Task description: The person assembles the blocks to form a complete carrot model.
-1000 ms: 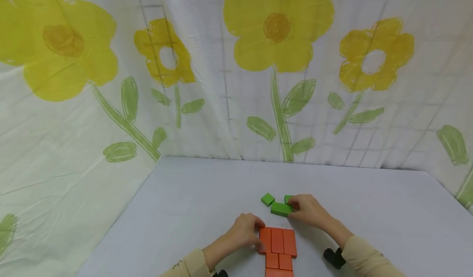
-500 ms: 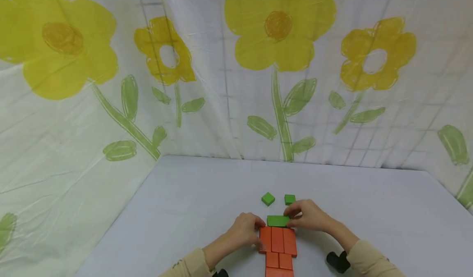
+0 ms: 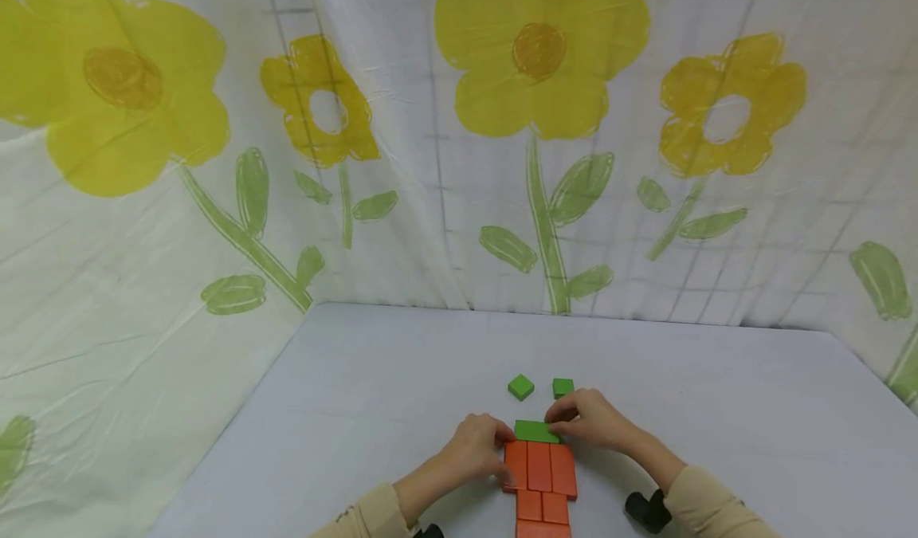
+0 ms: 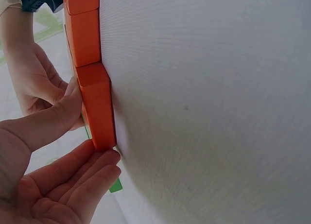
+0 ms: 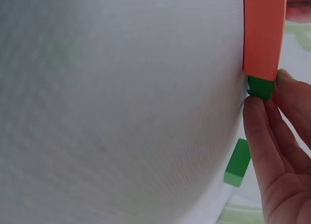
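Flat orange-red blocks lie together on the white table, with three long ones point(image 3: 539, 466) side by side at the far end. My left hand point(image 3: 473, 446) holds the leftmost long block point(image 4: 98, 110) by its two ends, the thumb on the near end and the fingers at the far end. A green rectangular block point(image 3: 533, 431) lies crosswise against the far edge of that row. With thumb and fingers, my right hand point(image 3: 591, 422) pinches the right end of this green block point(image 5: 260, 87); the fingers cover part of it.
Beyond the hands lie two small green blocks, one turned like a diamond point(image 3: 521, 386) and one square point(image 3: 563, 387). Nearer me are two shorter red blocks point(image 3: 542, 508) and another at the frame's bottom edge. A flowered curtain point(image 3: 402, 227) hangs behind the table point(image 3: 387, 363).
My right hand has drawn the green rectangular block towards me from beside the small green ones, straightened it against the red row, and shifted it slightly left. My left hand has stayed put.
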A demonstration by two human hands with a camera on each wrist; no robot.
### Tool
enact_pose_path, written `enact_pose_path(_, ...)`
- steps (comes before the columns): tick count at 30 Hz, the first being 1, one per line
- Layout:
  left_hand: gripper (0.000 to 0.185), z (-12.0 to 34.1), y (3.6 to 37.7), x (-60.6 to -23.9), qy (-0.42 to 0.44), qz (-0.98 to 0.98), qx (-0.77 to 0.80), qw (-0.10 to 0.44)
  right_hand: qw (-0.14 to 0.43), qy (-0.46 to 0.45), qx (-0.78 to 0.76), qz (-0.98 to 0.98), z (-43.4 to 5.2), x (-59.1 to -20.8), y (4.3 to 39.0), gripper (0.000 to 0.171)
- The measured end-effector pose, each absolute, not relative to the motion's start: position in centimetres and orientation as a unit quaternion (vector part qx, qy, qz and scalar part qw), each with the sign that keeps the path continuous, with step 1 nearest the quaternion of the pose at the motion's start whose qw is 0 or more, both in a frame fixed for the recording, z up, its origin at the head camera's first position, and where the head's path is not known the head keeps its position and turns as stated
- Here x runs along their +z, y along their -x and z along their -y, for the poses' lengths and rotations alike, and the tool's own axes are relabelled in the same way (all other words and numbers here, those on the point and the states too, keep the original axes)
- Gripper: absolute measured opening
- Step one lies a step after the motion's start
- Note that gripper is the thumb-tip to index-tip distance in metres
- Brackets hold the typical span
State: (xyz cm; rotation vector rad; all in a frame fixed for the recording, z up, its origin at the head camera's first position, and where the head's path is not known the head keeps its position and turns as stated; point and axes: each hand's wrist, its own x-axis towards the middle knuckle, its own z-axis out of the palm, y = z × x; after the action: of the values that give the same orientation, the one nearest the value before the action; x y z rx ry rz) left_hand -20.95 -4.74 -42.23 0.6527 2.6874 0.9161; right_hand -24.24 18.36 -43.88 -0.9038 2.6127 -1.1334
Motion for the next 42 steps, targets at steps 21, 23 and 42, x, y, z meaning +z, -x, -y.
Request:
enact_pose_path(21,0.043,4.7,21.0,-42.6,-0.225,-0.916,0.312,0.113,-0.01,0.214,-0.235,-0.948,-18.7,-43.6,27.1,0.025)
enact_pose_path(23,0.042,4.7,21.0,-42.6,-0.223,-0.916,0.313,0.114,-0.012,0.226,-0.242,-0.944,-18.6,-43.5,27.0,0.025)
enact_pose_path(42,0.041,4.7,20.9,-42.2,-0.221,-0.917,0.313,0.109,0.027,0.349,-0.247,-0.903,-15.0,-43.1,27.0,0.026)
